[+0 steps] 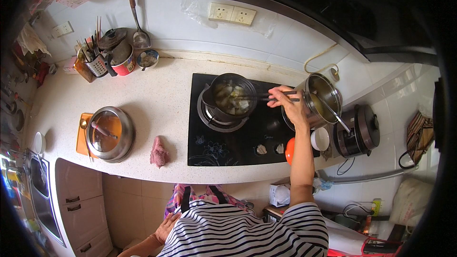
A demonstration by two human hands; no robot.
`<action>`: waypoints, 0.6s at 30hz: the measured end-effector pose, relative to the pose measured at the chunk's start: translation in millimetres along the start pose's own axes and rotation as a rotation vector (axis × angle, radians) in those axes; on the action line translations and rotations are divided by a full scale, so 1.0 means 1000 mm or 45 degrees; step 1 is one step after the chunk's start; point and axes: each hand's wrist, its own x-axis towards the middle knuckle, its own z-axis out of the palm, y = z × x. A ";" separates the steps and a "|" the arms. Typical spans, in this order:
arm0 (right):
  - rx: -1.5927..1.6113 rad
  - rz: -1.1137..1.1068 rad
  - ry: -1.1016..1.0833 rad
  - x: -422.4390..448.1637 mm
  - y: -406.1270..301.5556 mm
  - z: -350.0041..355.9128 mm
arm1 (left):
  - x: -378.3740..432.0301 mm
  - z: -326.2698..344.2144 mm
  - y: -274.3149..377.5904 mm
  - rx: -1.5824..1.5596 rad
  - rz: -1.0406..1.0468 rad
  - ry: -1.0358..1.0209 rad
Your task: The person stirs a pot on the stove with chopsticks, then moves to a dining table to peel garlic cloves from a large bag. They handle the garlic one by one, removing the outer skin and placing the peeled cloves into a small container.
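Observation:
My right hand holds a pair of dark chopsticks, whose tips reach into a dark saucepan on the left burner of the black glass gas hob. Pale chunks of food lie in liquid inside that pan. Beneath and beyond my right wrist stands a tall stainless steel pot with a ladle leaning in it. My left hand rests against my striped shirt at the waist, fingers extended, with nothing visible in it.
Left of the hob lie a pink cloth and a steel lid over an orange board. A white bowl, an orange round object and an electric cooker stand at the right. The range hood overhangs the back.

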 end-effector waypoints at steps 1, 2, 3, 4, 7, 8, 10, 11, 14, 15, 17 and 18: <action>0.000 0.040 -0.088 -0.001 -0.001 0.002 | 0.000 0.001 -0.001 0.000 0.004 -0.002; 0.066 0.105 -0.174 0.000 0.005 0.005 | -0.001 0.003 -0.003 0.001 0.007 -0.003; 0.062 0.123 -0.239 0.002 0.009 0.010 | -0.001 0.003 -0.003 0.002 0.012 -0.007; 0.035 0.155 -0.263 0.004 0.016 0.016 | 0.000 0.001 -0.003 0.008 0.021 -0.007; 0.046 0.118 -0.226 0.012 0.031 0.021 | 0.005 -0.003 0.000 0.033 0.044 -0.008; 0.047 0.105 -0.177 0.014 0.032 0.017 | 0.007 -0.005 0.002 0.045 0.051 -0.014; 0.023 0.050 -0.075 0.017 0.034 0.008 | 0.003 0.001 -0.006 0.075 0.058 -0.089; 0.067 0.022 -0.031 0.017 0.035 0.002 | 0.000 0.004 -0.008 0.048 0.059 -0.064; 0.007 -0.007 0.085 0.014 0.010 0.002 | 0.002 0.001 0.001 0.012 0.039 0.012; 0.015 0.013 0.053 0.013 0.001 0.001 | 0.002 0.000 0.004 0.031 0.037 0.030; 0.031 0.053 -0.016 0.012 -0.008 0.002 | 0.001 0.001 0.006 0.053 0.027 0.051; 0.069 0.049 -0.068 0.013 -0.002 0.002 | 0.001 0.001 0.007 0.056 0.027 0.050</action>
